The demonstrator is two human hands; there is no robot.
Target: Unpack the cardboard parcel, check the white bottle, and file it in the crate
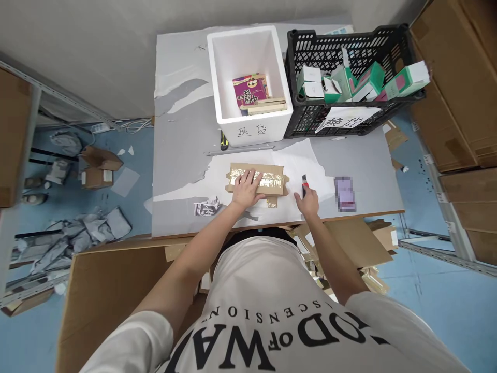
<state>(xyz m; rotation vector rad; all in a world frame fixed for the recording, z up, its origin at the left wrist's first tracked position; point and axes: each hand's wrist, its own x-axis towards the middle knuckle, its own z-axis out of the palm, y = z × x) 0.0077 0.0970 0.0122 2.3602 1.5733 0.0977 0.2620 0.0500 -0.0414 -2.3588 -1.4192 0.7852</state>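
Note:
A small cardboard box (276,171) with shiny clear tape across it lies on the work table (178,160), its end flaps sticking out. My left hand (246,189) rests flat on top of the box, fingers spread. My right hand (309,202) is closed around a red and black box cutter (305,182), to the right of the box and apart from it. The cutter points away from me. Right of this hand lies a purple rectangular item (345,194), blurred out. A crumpled grey plastic wrapper (207,207) sits left of the box.
At the back stands a white foam box (248,129) holding books. Beside it is a black plastic crate (349,41) of green and white cartons. A yellow and black cutter (224,140) lies near the foam box. A large open carton (112,290) stands below the table's front edge.

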